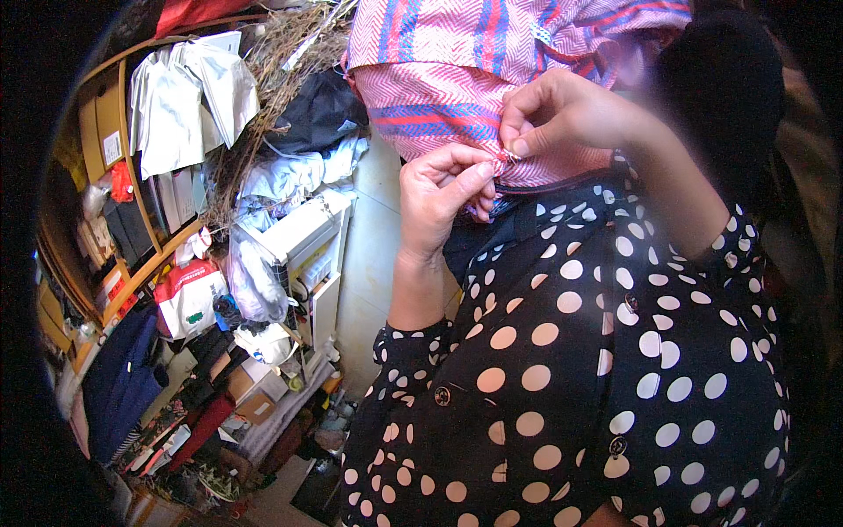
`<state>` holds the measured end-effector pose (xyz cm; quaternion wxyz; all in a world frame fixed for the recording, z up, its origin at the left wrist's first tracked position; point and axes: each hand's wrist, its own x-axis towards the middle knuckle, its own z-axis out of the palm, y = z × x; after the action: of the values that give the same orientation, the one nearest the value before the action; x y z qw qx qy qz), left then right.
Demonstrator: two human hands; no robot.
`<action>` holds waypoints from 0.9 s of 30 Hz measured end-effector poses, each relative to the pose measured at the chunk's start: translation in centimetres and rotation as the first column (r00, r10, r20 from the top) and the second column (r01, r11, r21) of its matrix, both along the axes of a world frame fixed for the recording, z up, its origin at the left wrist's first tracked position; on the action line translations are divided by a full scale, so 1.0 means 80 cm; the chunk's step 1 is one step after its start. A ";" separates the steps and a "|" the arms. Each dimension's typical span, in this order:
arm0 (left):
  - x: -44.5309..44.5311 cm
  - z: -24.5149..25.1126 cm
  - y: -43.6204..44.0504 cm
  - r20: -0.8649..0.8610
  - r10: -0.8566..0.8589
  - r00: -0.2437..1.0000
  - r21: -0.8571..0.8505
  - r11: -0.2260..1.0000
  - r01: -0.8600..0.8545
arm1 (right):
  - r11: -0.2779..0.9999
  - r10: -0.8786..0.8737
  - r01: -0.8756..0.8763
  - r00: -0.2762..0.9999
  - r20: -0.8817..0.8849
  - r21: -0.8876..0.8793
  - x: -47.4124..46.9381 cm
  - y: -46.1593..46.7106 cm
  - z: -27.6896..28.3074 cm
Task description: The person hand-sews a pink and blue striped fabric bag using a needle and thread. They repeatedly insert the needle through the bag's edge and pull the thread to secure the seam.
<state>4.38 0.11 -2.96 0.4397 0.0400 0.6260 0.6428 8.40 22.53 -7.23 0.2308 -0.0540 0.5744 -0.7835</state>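
Note:
A pink and white herringbone fabric [428, 92] with red and blue stripes lies over the lap at the top of the view. My left hand [444, 188] pinches a small gathered bit of it between thumb and fingers, near its lower edge. Just to the right and above, my right hand [550, 122] pinches the same bit, its thumb and fingertips almost touching those of the left. Thin red and white threads or cord show between the fingertips; whether they form a knot or a fringe I cannot tell. A dark edge runs along the fabric's near side, beside the polka-dot shirt.
To the left, a white cabinet [303, 230] bears crumpled pale cloth [283, 178]. Dried plant stalks [263, 85] lean beside wooden shelves [148, 211] with silvery bags [168, 112] and boxes. Plastic bags [253, 277], cartons and clutter fill the lower left. A tiled floor [372, 263] shows between.

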 end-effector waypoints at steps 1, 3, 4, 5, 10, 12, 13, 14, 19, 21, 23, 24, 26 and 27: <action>-0.002 0.001 0.000 0.017 -0.006 1.000 0.019 1.000 0.006 | 1.000 0.009 -0.009 1.000 0.007 -0.022 -0.001 0.001 -0.001; -0.004 0.001 0.000 0.042 -0.010 0.999 0.042 0.999 0.008 | 0.998 0.026 -0.025 0.999 0.020 -0.064 -0.002 0.001 -0.007; -0.004 0.000 0.000 0.049 -0.006 0.999 0.046 0.999 0.004 | 0.996 0.014 -0.011 0.999 0.035 -0.083 -0.001 -0.001 -0.009; -0.005 0.000 -0.001 0.057 -0.003 0.998 0.049 0.999 0.000 | 0.995 0.003 0.002 0.999 0.050 -0.103 0.000 -0.003 -0.011; -0.002 -0.005 0.000 0.043 0.008 0.999 0.067 0.998 -0.011 | 0.992 -0.019 0.025 0.999 0.049 -0.127 0.001 -0.005 -0.014; -0.003 -0.004 0.001 0.043 -0.004 0.999 0.078 0.997 0.000 | 0.992 -0.010 0.016 0.999 0.053 -0.122 0.000 -0.005 -0.015; -0.003 -0.003 0.001 0.046 -0.011 0.999 0.077 0.997 0.007 | 0.991 -0.002 0.008 0.999 0.044 -0.132 0.000 -0.005 -0.015; -0.004 -0.003 0.002 0.050 -0.018 0.999 0.075 0.997 0.014 | 0.990 0.005 0.000 0.999 0.034 -0.142 0.000 -0.005 -0.015; -0.008 -0.004 0.002 0.093 -0.042 0.995 0.100 0.994 0.033 | 0.986 -0.014 0.027 0.997 0.080 -0.166 0.000 -0.010 -0.011; -0.010 -0.004 0.001 0.107 -0.056 0.993 0.093 0.995 0.046 | 0.986 -0.012 0.020 0.999 0.047 -0.165 -0.001 -0.010 -0.013; -0.012 -0.001 0.003 0.122 -0.069 0.990 0.070 0.996 0.061 | 0.987 -0.017 0.024 0.999 0.045 -0.160 -0.001 -0.011 -0.013; -0.012 0.001 0.004 0.103 -0.067 0.992 0.041 0.997 0.063 | 0.987 -0.019 0.026 0.999 0.043 -0.159 -0.001 -0.012 -0.012; -0.010 0.002 0.006 0.064 -0.065 0.996 -0.017 0.998 0.066 | 0.992 -0.036 0.045 0.996 0.077 -0.120 0.002 -0.013 -0.008; -0.006 0.003 0.007 0.029 -0.029 0.999 -0.028 0.999 0.030 | 0.993 -0.044 0.053 0.995 0.092 -0.102 0.002 -0.013 -0.007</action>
<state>3.90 0.70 -2.76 0.4587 0.0339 0.6281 0.6276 8.58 21.48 -7.79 0.2341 -0.0166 0.5228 -0.8195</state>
